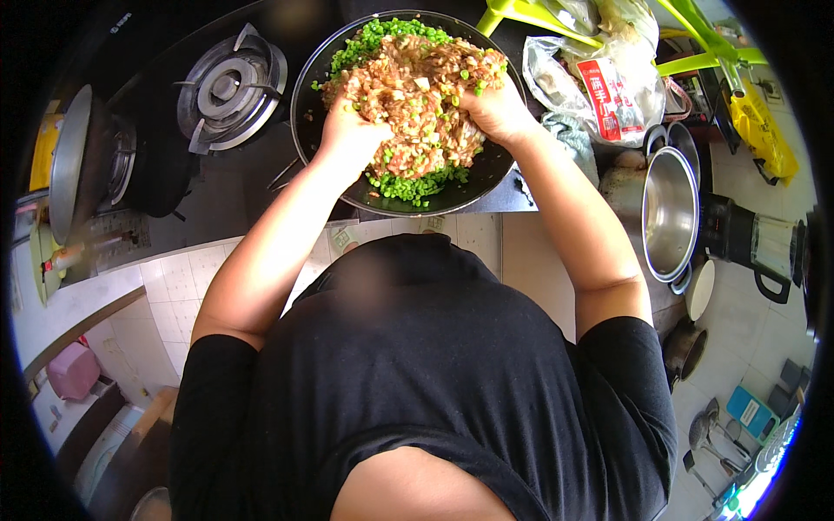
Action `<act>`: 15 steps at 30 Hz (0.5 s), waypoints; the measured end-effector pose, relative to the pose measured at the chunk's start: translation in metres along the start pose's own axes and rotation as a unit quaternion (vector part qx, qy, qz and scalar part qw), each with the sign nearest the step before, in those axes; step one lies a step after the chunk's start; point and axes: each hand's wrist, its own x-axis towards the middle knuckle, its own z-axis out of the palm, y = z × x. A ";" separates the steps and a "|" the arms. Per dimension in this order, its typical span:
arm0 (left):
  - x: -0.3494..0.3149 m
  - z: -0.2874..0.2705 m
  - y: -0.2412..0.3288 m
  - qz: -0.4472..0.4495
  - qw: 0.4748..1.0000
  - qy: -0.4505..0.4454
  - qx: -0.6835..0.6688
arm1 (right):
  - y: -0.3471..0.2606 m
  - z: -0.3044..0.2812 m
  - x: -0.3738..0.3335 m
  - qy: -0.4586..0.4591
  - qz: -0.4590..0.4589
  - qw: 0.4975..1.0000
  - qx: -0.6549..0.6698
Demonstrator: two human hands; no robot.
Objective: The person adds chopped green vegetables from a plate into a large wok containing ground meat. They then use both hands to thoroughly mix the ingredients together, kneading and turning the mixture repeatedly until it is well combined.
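A wide black pan (498, 170) stands at the counter's front edge. In it lies a large clump of minced meat mixture (419, 108), brown-pink and flecked with pale and green bits. Chopped green pieces (419, 186) show under its near side and along the far rim. My left hand (351, 137) grips the clump from the left, with its fingers sunk in the meat and the thumb pointing inward. From the right, my right hand (499, 111) also grasps it, with the fingertips partly buried. Both hands are inside the pan, and what lies beneath the clump is hidden.
Left of the pan is a gas burner (233, 85), with a lidded wok (73, 165) farther left. Plastic bags (556, 74) and bright green legs (534, 17) crowd the back right. A steel pot (671, 213) and a blender (773, 243) stand right of my right arm.
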 end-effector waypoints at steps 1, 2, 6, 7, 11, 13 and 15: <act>-0.002 0.004 0.005 0.016 0.998 0.028 0.048 | -0.005 0.004 0.001 0.027 0.044 0.998 0.025; 0.002 -0.001 0.003 0.005 0.997 0.048 0.055 | -0.005 0.005 0.009 0.021 -0.036 0.987 -0.155; -0.001 0.001 0.015 -0.070 0.993 0.056 0.072 | 0.011 0.007 0.017 0.050 -0.045 0.994 -0.082; -0.002 -0.003 0.017 -0.111 0.989 0.071 0.073 | 0.000 0.007 0.019 0.039 0.030 0.980 -0.192; -0.007 -0.022 0.020 -0.201 0.977 0.039 0.058 | -0.027 0.003 0.031 0.020 0.091 0.885 -0.457; -0.011 -0.026 0.019 -0.217 0.976 0.026 0.008 | -0.015 -0.005 0.035 0.006 0.046 0.898 -0.438; -0.011 -0.016 0.020 -0.225 0.972 0.060 -0.023 | -0.004 -0.009 0.043 -0.033 0.118 0.915 -0.385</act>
